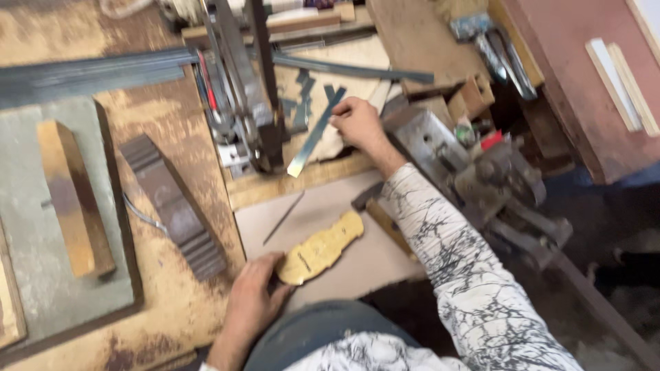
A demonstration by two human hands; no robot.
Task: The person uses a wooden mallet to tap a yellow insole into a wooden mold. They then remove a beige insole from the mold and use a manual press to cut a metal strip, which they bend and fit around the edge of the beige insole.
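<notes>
Head view is showing the left hand (pixel 253 297) at lower centre, fingers curling onto the end of a yellow shoe-sole-shaped piece (pixel 320 249) lying on a pale board (pixel 375 261). Upper centre, the right hand (pixel 356 122) is pinching a metal strip (pixel 315 133), crowded by a cutting machine (pixel 242 103).

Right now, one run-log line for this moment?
left hand: holds yellow shaped piece | right hand: grips metal strip | surface: workbench
</notes>
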